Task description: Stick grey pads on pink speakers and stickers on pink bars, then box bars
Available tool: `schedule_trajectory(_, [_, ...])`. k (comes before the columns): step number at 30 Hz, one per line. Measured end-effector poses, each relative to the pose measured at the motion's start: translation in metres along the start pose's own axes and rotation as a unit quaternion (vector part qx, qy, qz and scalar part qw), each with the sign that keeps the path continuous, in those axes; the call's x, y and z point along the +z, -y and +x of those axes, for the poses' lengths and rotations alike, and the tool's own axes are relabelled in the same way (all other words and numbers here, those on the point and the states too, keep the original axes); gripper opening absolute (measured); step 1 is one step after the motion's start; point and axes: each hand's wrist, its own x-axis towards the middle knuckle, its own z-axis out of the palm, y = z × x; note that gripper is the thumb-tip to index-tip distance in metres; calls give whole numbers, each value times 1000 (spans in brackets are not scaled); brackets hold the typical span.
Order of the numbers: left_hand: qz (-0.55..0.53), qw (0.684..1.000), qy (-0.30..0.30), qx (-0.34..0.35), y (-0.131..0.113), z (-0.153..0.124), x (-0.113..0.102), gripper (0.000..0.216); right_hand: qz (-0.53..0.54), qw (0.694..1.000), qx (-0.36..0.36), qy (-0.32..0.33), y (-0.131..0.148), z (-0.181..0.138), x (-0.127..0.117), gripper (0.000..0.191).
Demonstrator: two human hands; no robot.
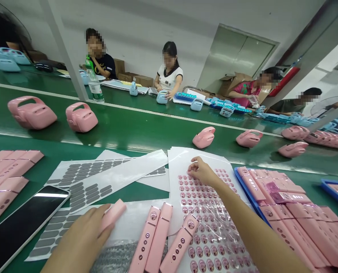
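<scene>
The light is soft; the phone (27, 223) carries white glare, the edges look stretched, the left hand (80, 237) perhaps slightly blurred.

Smooth plastic stick (115, 213), glossy sticker sheet (204, 218)

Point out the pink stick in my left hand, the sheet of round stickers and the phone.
Held pink stick (113, 215): head view, on its plain exposed side.
Sheet of round stickers (196, 200): head view, on the sticker rows, left of its middle.
Phone (28, 223): head view, on the dark screen.
</scene>
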Motion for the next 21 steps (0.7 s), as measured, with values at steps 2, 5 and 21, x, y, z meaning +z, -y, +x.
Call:
schedule_trajectory(2, [-81, 994, 7, -69, -9, -2, -3, 45, 38, 999, 26, -14, -2, 1, 0, 39])
schedule_trajectory(5, [-301, 944, 9, -135, -28, -10, -6, 54, 92, 993, 55, -52, -2, 1, 0, 44])
schedule_trajectory(21, [-690, 691, -86, -199, -88, -26, 0, 60, 445, 891, 85, -20, 110, -128, 55, 36])
